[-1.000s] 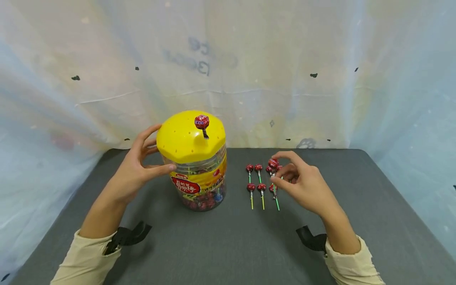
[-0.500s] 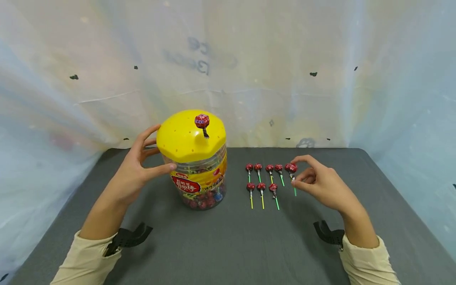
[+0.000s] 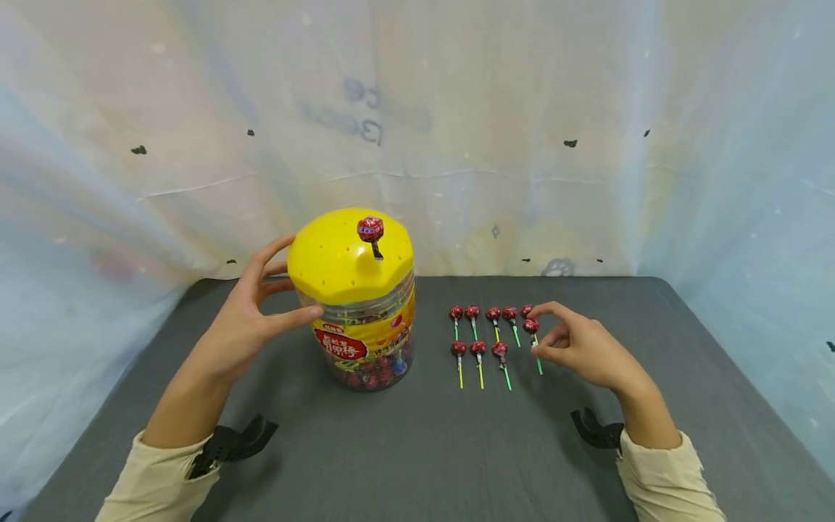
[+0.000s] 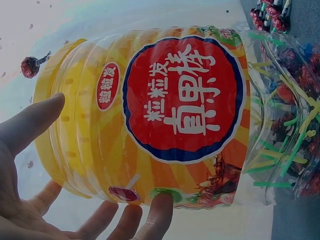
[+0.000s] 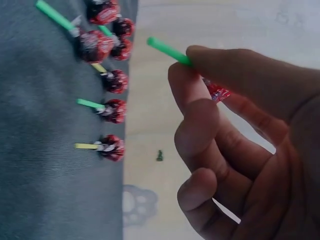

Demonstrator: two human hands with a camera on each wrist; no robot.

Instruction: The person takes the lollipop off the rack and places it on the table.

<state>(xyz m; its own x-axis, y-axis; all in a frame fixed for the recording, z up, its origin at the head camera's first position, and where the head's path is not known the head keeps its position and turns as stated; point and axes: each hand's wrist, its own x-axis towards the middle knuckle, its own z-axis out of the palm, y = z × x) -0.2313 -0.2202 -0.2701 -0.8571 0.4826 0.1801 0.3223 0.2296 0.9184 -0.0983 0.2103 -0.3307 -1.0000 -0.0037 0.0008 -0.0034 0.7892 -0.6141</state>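
Note:
A plastic jar of lollipops (image 3: 365, 333) with a yellow lid (image 3: 339, 254) stands upright on the table. A wrapped lollipop (image 3: 370, 229) sticks up from the lid. My left hand (image 3: 251, 312) grips the jar's left side, thumb in front and fingers behind. In the left wrist view, the thumb (image 4: 37, 120) lies along the lid's edge. My right hand (image 3: 580, 348) pinches a red-wrapped lollipop (image 3: 531, 326) by its green stick (image 5: 167, 50), between thumb and forefinger. Beyond it lies another lollipop (image 3: 527, 310), partly hidden. In the right wrist view my fingers cover most of the held candy.
Several lollipops lie in two rows right of the jar: a back row (image 3: 493, 313) and a front row (image 3: 479, 347), sticks toward me. The dark table (image 3: 404, 449) ends at a pale hanging sheet (image 3: 457, 181). Black straps (image 3: 238, 440) hang at both wrists.
My right hand has carried the pinched lollipop rightward from above the back row's middle, then slightly toward me at the row's right end. The left hand has stayed on the jar.

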